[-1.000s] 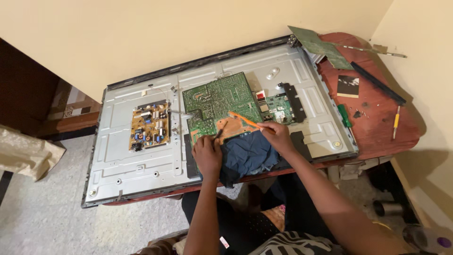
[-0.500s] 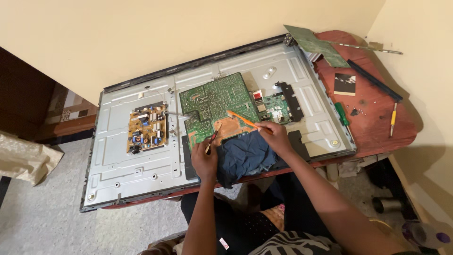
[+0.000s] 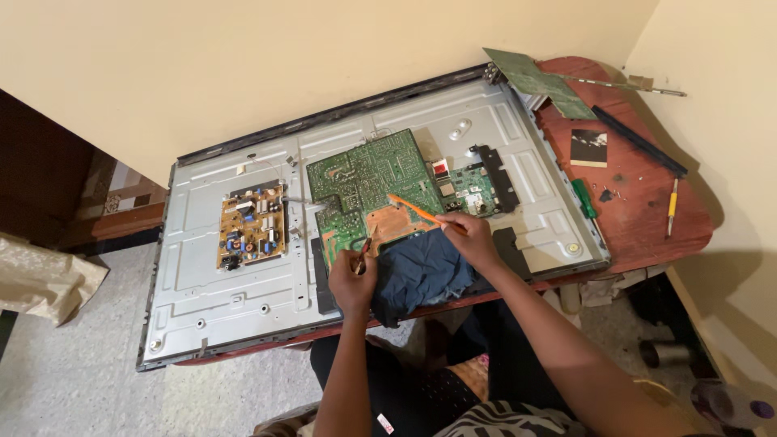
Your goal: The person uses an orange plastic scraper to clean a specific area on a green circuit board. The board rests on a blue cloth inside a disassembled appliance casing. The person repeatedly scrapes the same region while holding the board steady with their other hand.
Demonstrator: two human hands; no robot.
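Observation:
A large green circuit board (image 3: 372,182) lies on the metal back panel of an opened flat screen (image 3: 243,299). My right hand (image 3: 473,239) grips an orange-handled tool (image 3: 417,212) whose tip rests on the green board. My left hand (image 3: 354,279) pinches a thin red and yellow tool (image 3: 363,252) at the board's near edge. Between both hands a dark blue cloth (image 3: 421,271) is bunched on the panel's front edge.
A yellow power board (image 3: 251,225) sits left of the green one, a small board (image 3: 469,188) to its right. The red table (image 3: 639,202) holds a green screwdriver (image 3: 584,198), a yellow-handled tool (image 3: 672,206), a black strip, a dark card and another green board (image 3: 538,81).
My left hand has lifted off the cloth and now holds the thin tool at the board's edge. The right hand and orange tool stay nearly in place.

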